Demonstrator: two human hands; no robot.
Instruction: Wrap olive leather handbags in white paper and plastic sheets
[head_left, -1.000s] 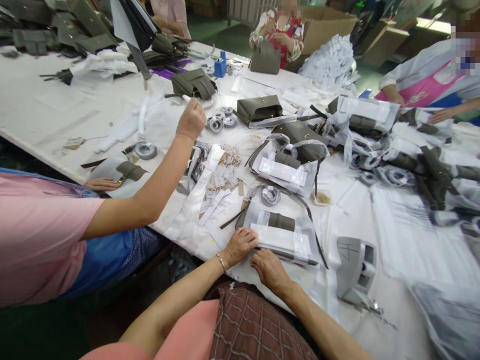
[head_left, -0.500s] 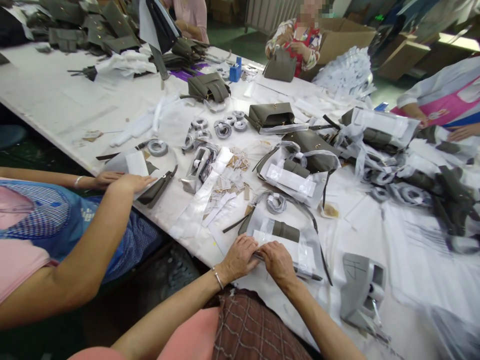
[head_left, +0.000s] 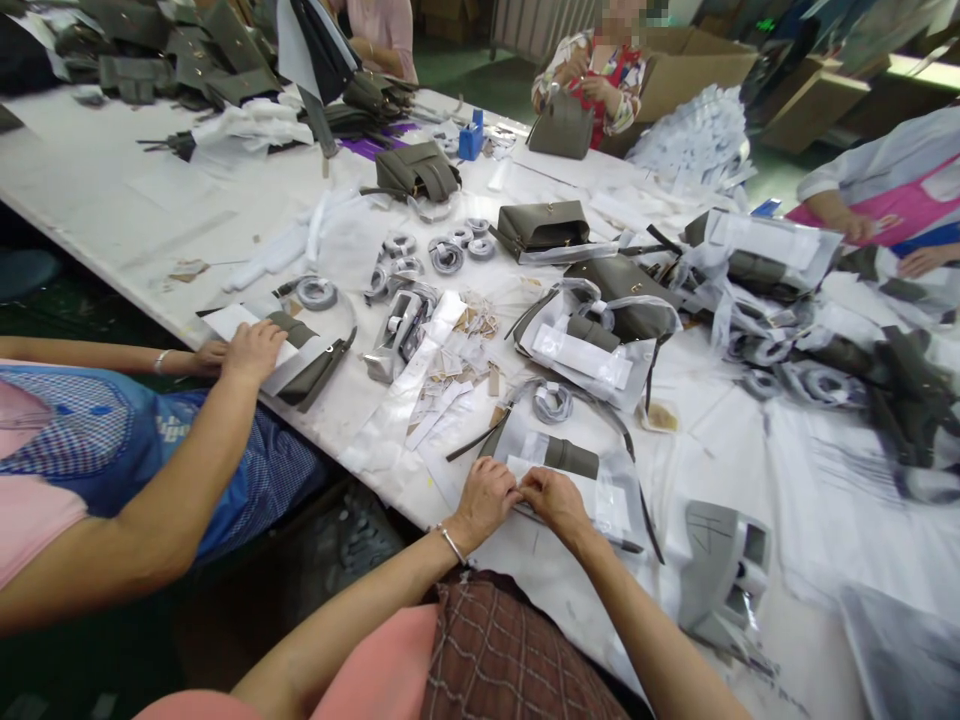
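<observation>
One olive bag (head_left: 574, 458) in translucent wrapping lies at the near edge of a white bench (head_left: 105, 215), one white paper strip (head_left: 596, 500) along it. Two bare hands — left (head_left: 486, 502) and right (head_left: 556, 506) — come together at its near edge, fingers bent; whether they pinch the wrapping or only press it, I cannot tell. Just beyond the bag sits one wrapped coil (head_left: 541, 406); farther on, one similar wrapped bag (head_left: 594, 333). To the right stands one grey tape dispenser (head_left: 705, 570); across the bench, one blue dispenser (head_left: 471, 138). Four other people are partly visible — the nearest, at left, in a blue apron (head_left: 97, 425), has a hand (head_left: 255, 350) on white paper.
</observation>
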